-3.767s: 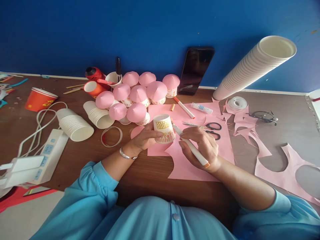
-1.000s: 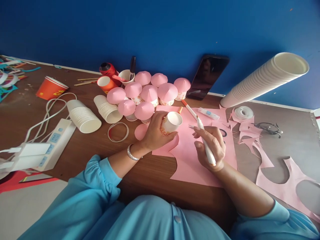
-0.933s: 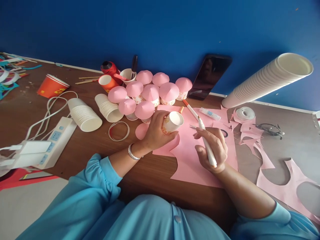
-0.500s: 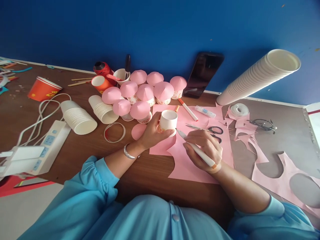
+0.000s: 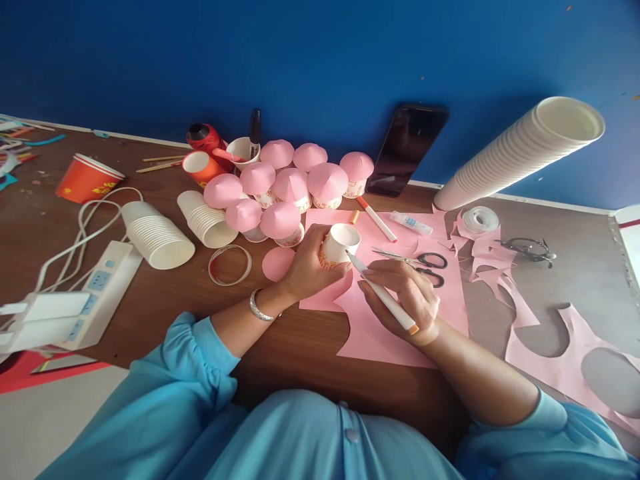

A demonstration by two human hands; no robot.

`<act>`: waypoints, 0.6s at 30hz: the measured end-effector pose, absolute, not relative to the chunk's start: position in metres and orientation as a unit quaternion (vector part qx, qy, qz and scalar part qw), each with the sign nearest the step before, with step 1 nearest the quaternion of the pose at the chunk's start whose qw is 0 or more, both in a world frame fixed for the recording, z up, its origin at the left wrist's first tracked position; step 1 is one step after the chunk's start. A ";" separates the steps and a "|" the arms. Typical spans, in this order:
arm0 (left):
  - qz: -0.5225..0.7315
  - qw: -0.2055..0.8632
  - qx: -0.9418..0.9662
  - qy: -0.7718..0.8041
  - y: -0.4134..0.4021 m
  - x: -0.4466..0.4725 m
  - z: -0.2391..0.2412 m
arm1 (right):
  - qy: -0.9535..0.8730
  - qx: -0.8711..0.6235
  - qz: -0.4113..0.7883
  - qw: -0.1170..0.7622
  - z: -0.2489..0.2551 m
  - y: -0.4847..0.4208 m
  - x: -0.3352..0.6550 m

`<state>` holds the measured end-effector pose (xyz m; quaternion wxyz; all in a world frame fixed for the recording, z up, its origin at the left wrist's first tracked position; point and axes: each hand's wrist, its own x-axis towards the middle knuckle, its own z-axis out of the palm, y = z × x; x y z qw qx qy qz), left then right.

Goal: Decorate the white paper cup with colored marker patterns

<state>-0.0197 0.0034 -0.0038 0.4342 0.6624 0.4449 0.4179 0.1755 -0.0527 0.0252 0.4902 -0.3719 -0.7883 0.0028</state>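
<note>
My left hand (image 5: 313,267) is wrapped round a small white paper cup (image 5: 344,241), its opening tilted up and drawn marks on its side. In my right hand (image 5: 405,297) is a white marker pen (image 5: 387,298) with an orange-brown end, its tip at the cup's side near the rim. Whether the tip touches the cup I cannot tell. Pink paper (image 5: 390,333) lies beneath my hands. An orange-brown pen cap (image 5: 355,217) rests just behind the cup. Several small cups with pink cone tops (image 5: 327,180) stand behind my left hand.
Scissors (image 5: 431,260), a red-capped marker (image 5: 377,220) and a glue tube (image 5: 411,223) lie on the paper. A tall cup stack (image 5: 520,153) and a phone (image 5: 409,150) lean at the wall. Nested cups (image 5: 157,233) and a power strip (image 5: 103,293) are left; paper scraps (image 5: 550,347) right.
The cup in my left hand has shifted slightly right and down, tilting a little. My right hand has moved slightly left, bringing the marker's tip up toward the rim.
</note>
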 end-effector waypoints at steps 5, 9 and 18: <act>0.416 0.405 0.681 0.446 0.003 -0.020 -0.005 | -0.793 -0.364 -0.004 0.488 0.024 -0.052 0.175; 0.413 0.393 0.693 0.441 0.005 -0.021 -0.009 | -0.792 -0.370 -0.008 0.486 0.024 -0.052 0.175; 0.410 0.636 0.560 0.338 0.006 -0.031 -0.011 | -0.790 -0.336 0.014 0.513 0.035 -0.055 0.174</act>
